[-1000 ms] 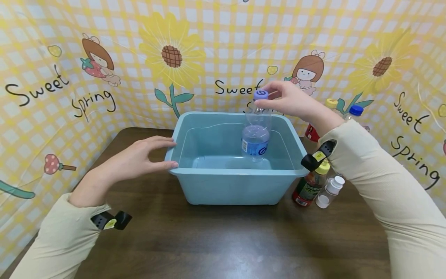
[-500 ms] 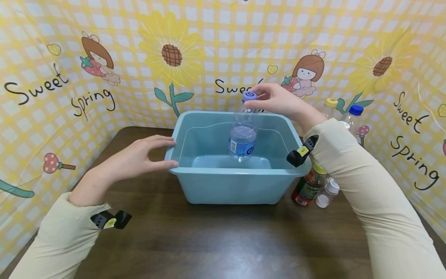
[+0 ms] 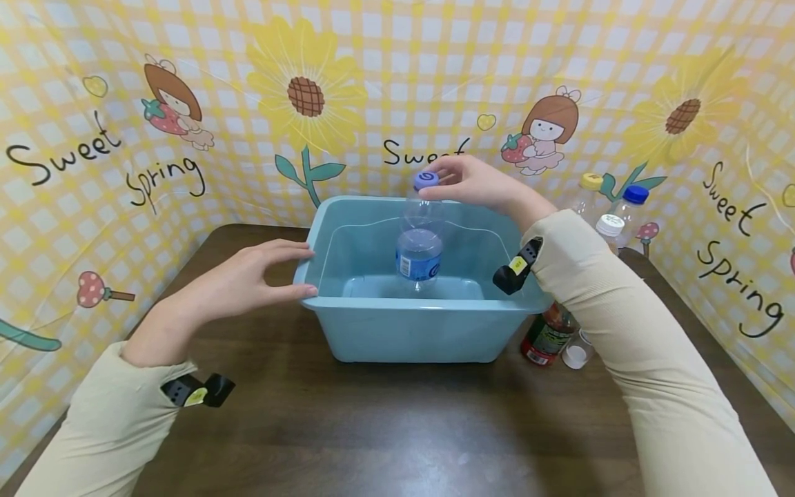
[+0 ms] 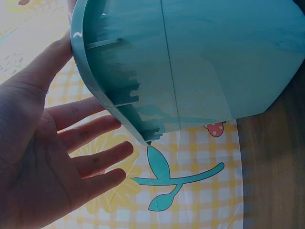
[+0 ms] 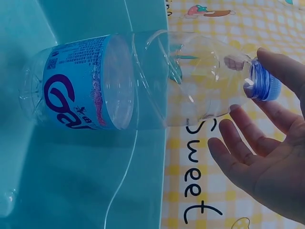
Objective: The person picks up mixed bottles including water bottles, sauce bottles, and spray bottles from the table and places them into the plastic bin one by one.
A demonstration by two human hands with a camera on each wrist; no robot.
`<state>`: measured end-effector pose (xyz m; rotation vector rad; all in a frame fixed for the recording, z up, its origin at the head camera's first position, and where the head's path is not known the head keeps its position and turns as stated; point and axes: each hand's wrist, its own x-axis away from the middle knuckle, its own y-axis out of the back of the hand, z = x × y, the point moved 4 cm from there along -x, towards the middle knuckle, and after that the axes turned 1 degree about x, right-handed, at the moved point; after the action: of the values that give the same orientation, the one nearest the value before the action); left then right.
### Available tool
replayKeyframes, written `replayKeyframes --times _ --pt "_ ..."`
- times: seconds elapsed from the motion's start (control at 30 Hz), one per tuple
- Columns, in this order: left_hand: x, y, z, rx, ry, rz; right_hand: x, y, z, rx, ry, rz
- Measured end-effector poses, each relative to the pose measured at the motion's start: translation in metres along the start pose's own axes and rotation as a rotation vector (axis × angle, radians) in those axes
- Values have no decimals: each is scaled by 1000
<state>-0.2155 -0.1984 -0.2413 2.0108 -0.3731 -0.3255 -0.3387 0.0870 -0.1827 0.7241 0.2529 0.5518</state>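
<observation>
Right wrist: right hand (image 5: 274,167) pinches blue cap (image 5: 272,88); bottle (image 5: 119,81) upright, below those fingers. Left hand (image 3: 248,279) relaxed, fingertips touching bin (image 3: 416,304).

Cream sleeves (image 3: 627,331) — black wrist cameras (image 3: 219,391)

My head view faces forward and down over my fingers (image 3: 287,254); each wrist view faces them from close behind; all three share the tub (image 3: 410,333).

Right hand (image 5: 281,167) pinches clear bottle (image 5: 147,78) at its blue cap (image 5: 267,83). Blue label (image 5: 71,86) wraps lower part, which is inside teal tub (image 5: 81,176). Yellow-white checked cloth (image 5: 190,143) beyond, lettered "Sweet".
</observation>
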Motion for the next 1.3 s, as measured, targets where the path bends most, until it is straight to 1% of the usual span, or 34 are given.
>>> replayKeyframes --times 0.3,0.5,0.83,1.1,1.3 --pt "-1 0 0 -1 5 3 -14 -14 -1 -37 41 56" --pt "-1 0 0 0 9 7 -24 -21 2 -22 57 75" --pt "-1 3 0 -6 -1 -1 -34 -33 13 -21 61 85" --pt "-2 3 -1 0 4 8 -44 -47 15 -20 104 103" --pt "-2 2 -1 -3 2 6 -50 -54 14 -9 98 119"
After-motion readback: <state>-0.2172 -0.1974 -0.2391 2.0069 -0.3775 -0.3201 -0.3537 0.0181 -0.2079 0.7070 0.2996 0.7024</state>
